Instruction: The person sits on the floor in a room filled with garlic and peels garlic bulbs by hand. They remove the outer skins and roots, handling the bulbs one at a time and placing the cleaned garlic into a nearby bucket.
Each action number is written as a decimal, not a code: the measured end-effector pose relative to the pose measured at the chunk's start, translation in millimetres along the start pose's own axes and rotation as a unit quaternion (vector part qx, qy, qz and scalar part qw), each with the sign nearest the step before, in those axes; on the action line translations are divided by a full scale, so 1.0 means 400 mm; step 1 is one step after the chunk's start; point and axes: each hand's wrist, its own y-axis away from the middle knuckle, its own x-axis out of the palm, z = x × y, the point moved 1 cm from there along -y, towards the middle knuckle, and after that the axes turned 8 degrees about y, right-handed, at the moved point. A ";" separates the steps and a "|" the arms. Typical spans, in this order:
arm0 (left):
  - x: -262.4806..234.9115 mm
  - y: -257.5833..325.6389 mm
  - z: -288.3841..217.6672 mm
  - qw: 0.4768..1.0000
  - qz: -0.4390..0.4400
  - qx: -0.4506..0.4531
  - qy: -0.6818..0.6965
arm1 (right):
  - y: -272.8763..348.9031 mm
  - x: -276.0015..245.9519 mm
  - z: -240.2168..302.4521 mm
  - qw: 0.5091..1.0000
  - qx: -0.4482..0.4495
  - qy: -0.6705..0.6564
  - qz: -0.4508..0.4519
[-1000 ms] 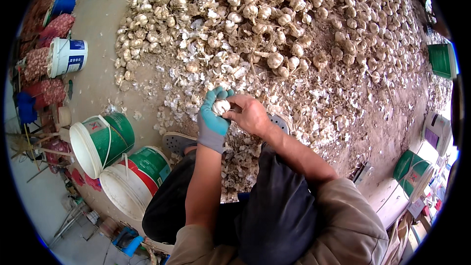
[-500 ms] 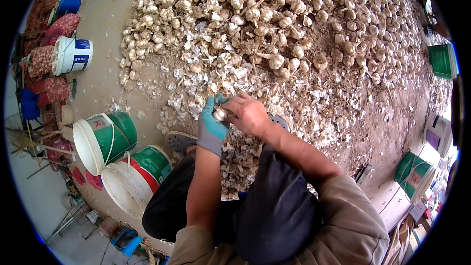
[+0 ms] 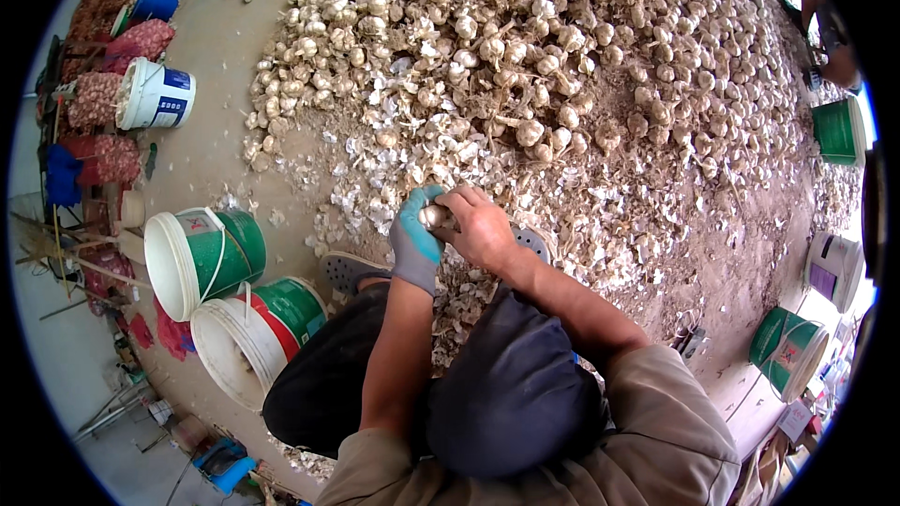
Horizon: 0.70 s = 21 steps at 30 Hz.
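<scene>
My left hand (image 3: 415,242), in a grey and teal glove, is wrapped round a pale garlic bulb (image 3: 432,215). Against the bulb's other side press the curled fingers of my bare right hand (image 3: 487,232). Both hands meet low in front of me, and their fingers hide much of the bulb. Below and ahead of them lie loose papery garlic skins (image 3: 450,155). A large heap of garlic bulbs (image 3: 525,61), with stems and dirt among them, spreads over the floor beyond.
Left of my knees are a green bucket (image 3: 225,253) and a red-white-green bucket (image 3: 295,319). Farther left stand a white bucket (image 3: 171,98) and filled red mesh bags (image 3: 141,42). More buckets (image 3: 786,342) line the right side. Part of another person (image 3: 837,61) shows at the upper right.
Both hands stay together on the bulb, which now shows less between the fingers. The whole view has shifted slightly. More of the other person shows at the upper right.
</scene>
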 end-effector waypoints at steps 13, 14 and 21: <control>-0.014 0.047 -0.014 0.988 0.007 0.113 -0.102 | 0.020 0.003 0.031 0.989 -0.107 0.097 -0.020; -0.003 0.046 -0.013 0.990 0.010 0.088 -0.114 | 0.025 0.001 0.017 0.989 -0.115 0.093 -0.014; -0.034 0.061 -0.107 0.995 -0.021 0.096 0.020 | 0.028 -0.005 -0.045 0.886 0.155 -0.399 0.176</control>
